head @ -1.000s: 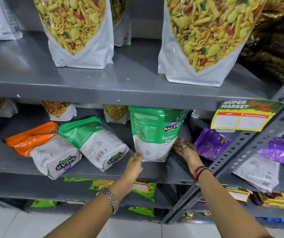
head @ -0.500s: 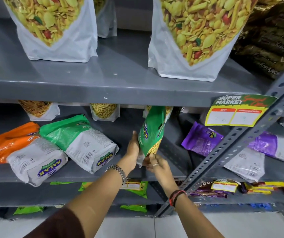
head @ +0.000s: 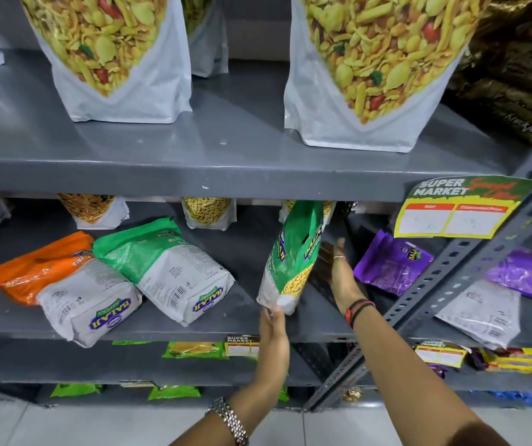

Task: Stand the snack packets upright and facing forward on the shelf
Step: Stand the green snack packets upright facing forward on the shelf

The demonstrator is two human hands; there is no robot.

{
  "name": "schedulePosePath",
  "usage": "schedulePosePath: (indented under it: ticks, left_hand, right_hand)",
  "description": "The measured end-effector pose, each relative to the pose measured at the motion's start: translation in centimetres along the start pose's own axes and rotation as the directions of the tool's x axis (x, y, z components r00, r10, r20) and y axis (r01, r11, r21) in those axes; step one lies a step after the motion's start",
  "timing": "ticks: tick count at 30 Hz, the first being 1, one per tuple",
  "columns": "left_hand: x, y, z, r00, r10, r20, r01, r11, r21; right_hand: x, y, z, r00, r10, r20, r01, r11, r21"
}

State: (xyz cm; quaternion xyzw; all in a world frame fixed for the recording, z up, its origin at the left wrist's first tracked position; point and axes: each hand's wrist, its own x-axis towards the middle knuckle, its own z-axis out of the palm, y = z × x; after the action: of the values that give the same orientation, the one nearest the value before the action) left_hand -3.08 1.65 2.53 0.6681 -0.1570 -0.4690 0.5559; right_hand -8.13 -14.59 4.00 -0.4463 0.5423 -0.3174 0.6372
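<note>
A green snack packet (head: pixel 293 255) stands on the middle shelf (head: pixel 242 320), turned edge-on and tilted, its front facing right. My left hand (head: pixel 272 333) pinches its white bottom corner. My right hand (head: pixel 338 272) is flat and open against the packet's right face, fingers pointing into the shelf. To the left lie another green packet (head: pixel 168 268) and an orange packet (head: pixel 49 278), both flat with their bottoms toward me. A purple packet (head: pixel 393 262) lies flat on the right.
A slanted grey metal upright (head: pixel 451 278) crosses in front of the shelf's right end, with a yellow price label (head: pixel 457 210) on the shelf edge above. Large mixed-snack pouches (head: pixel 370 66) stand on the upper shelf. Small upright packets (head: pixel 208 212) line the back of the middle shelf.
The green packet has gone from facing me with its back to edge-on. My left hand dropped to its bottom corner and my right hand moved from its base to its right face.
</note>
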Motion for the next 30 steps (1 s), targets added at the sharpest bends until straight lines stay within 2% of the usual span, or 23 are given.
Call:
schedulePosePath:
  ticks: [2,4,8,11,14,17,20,22,24,27,30]
  left_hand:
    - [0.0,0.3,0.8,0.994,-0.018,0.108,0.016,1.0,0.026]
    - [0.5,0.7,1.1,0.989,-0.054,0.14,0.048,0.998,0.049]
    - [2.5,1.1,0.7,0.996,-0.041,0.084,0.041,0.999,-0.002]
    - [4.1,2.0,-0.1,0.999,-0.035,0.034,0.037,0.997,-0.064]
    - [5.5,2.7,-0.6,0.999,-0.05,0.016,0.051,0.998,-0.043]
    - [5.6,3.2,-1.2,1.0,-0.003,0.023,0.003,1.0,-0.012]
    - [5.6,2.5,-2.4,1.0,0.004,0.01,-0.004,0.999,-0.044]
    - [5.4,1.6,-3.7,0.998,-0.069,-0.014,0.068,0.996,-0.064]
    - [5.0,0.4,-5.2,0.99,-0.137,-0.022,0.132,0.979,-0.154]
    - [3.5,-0.7,-8.4,0.974,-0.223,-0.045,0.208,0.953,-0.218]
    - [2.3,-1.0,-12.4,0.957,-0.29,-0.029,0.278,0.938,-0.209]
  right_hand:
    - [-0.1,-0.2,0.5,0.997,0.02,0.071,-0.018,0.999,-0.029]
    - [-0.6,0.3,1.1,0.989,0.066,0.135,-0.072,0.997,0.042]
    - [-2.4,1.9,1.1,0.996,-0.006,0.093,-0.003,0.996,0.091]
    - [-3.8,3.1,0.5,0.992,-0.053,0.112,0.043,0.995,0.088]
    - [-4.7,3.6,0.3,0.982,-0.101,0.162,0.083,0.99,0.11]
    - [-5.0,3.8,0.0,0.981,-0.094,0.169,0.078,0.992,0.095]
    - [-5.7,4.1,-0.3,0.988,-0.047,0.149,0.054,0.997,-0.047]
    - [-6.6,4.7,-0.4,0.986,-0.028,0.167,0.055,0.986,-0.156]
    - [-7.2,5.2,0.0,0.974,-0.013,0.225,0.07,0.966,-0.248]
    - [-7.6,5.2,1.9,0.944,-0.051,0.327,0.166,0.928,-0.334]
    - [-7.5,4.9,5.0,0.924,-0.122,0.363,0.255,0.903,-0.346]
